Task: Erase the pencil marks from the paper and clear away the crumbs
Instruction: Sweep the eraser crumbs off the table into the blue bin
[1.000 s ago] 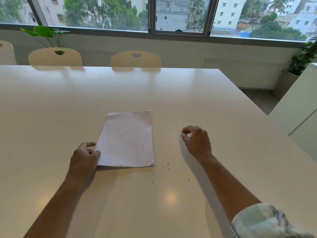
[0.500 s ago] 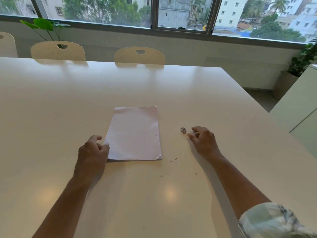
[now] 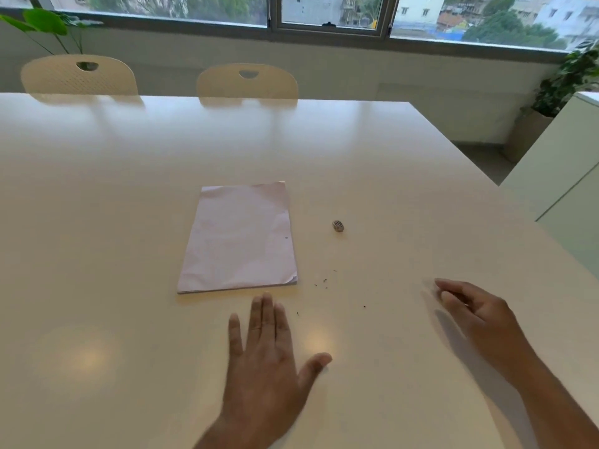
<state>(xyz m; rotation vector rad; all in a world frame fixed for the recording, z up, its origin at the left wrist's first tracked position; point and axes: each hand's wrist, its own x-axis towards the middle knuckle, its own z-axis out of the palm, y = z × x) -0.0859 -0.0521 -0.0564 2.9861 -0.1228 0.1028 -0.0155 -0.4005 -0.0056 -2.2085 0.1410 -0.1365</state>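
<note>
The paper (image 3: 240,238) lies mid-desk (image 3: 97,189), the eraser (image 3: 338,226) just right of it, crumbs (image 3: 324,281) near its right corner. Left hand (image 3: 265,361) flat and empty; right hand (image 3: 479,312) loose, empty.

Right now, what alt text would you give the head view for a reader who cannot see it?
Two bare hands hover open over a white table: the left hand flat, fingers spread, near a paper stack; the right hand off to the right. A small eraser lies right of the paper, with dark crumbs scattered between.
</note>
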